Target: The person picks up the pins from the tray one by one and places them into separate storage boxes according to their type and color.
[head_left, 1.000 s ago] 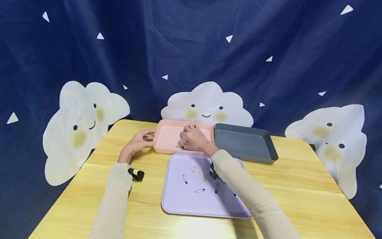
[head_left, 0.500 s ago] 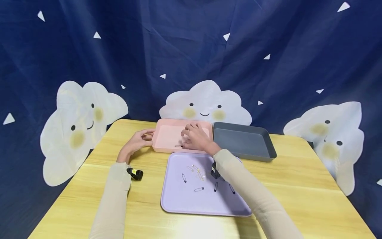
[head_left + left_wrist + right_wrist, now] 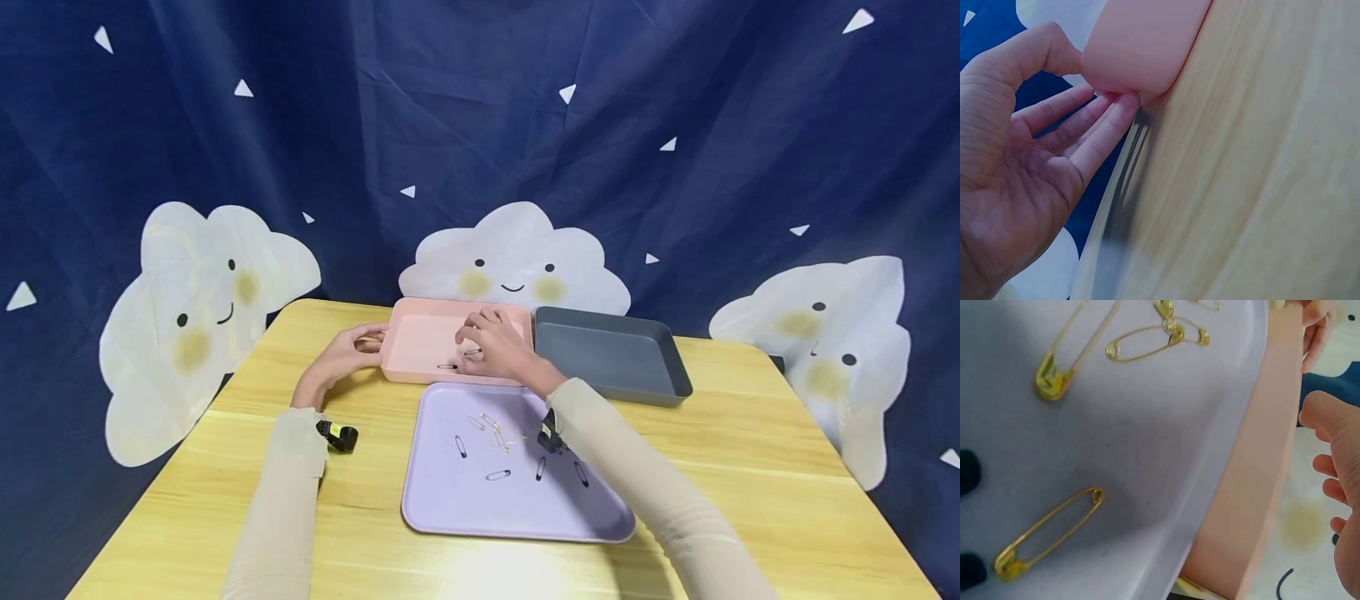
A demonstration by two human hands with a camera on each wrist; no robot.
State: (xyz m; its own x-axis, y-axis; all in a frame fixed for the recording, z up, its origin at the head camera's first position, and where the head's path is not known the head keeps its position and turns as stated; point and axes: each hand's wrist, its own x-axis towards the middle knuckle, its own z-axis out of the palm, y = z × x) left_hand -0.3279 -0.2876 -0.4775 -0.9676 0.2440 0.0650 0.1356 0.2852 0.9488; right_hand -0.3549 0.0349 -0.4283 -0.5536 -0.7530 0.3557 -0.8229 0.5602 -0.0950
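The table (image 3: 750,500) is pale yellow wood-grain; the trays are pink (image 3: 420,337), grey (image 3: 615,354) and lilac (image 3: 465,508), the lilac one with gold (image 3: 1047,531) and black safety pins (image 3: 498,476); the backdrop (image 3: 480,125) is navy with white triangles and smiling white clouds; both sleeves (image 3: 277,517) are beige

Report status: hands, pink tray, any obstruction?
Left hand holds pink tray at its corner. Right hand over tray, grip unclear. Safety pins on purple tray; nothing blocking.
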